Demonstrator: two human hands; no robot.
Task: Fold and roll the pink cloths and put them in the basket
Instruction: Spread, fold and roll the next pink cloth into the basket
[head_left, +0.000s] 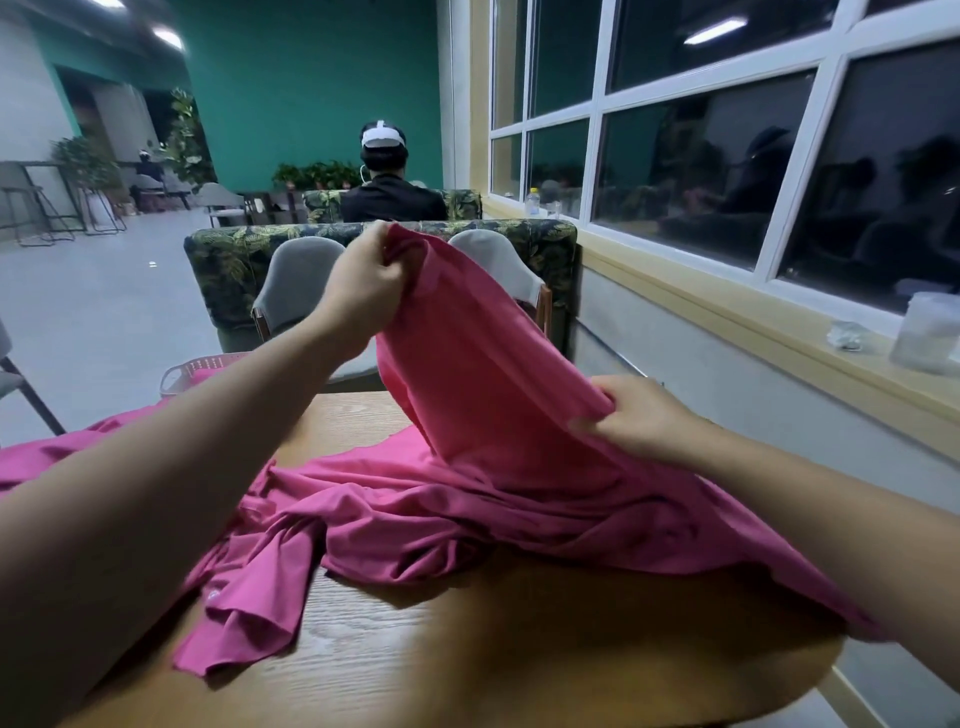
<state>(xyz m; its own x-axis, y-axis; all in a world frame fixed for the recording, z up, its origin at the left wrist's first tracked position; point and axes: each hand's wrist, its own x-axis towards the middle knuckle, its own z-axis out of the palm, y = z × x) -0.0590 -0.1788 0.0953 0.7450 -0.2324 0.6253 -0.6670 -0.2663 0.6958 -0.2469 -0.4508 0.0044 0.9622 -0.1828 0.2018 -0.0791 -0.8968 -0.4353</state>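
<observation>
A large pink cloth (493, 395) is half lifted off the wooden table (467, 649). My left hand (363, 291) grips its top edge, raised high above the table's far side. Lower and to the right, my right hand (639, 421) pinches another part of the same edge, so the fabric stretches sloping between both hands. The rest of the cloth lies crumpled on the table and spills off its right side. More pink fabric (78, 447) lies at the left behind my forearm. A pale plastic basket (179, 370) stands at the table's far left with something pink inside, mostly hidden by my left arm.
Two grey chairs (296, 280) face me across the table, backed by a leaf-patterned sofa (223, 254). A person sits beyond it, facing away. A window sill (779, 338) with clear plastic containers runs along the right wall. Open floor lies to the left.
</observation>
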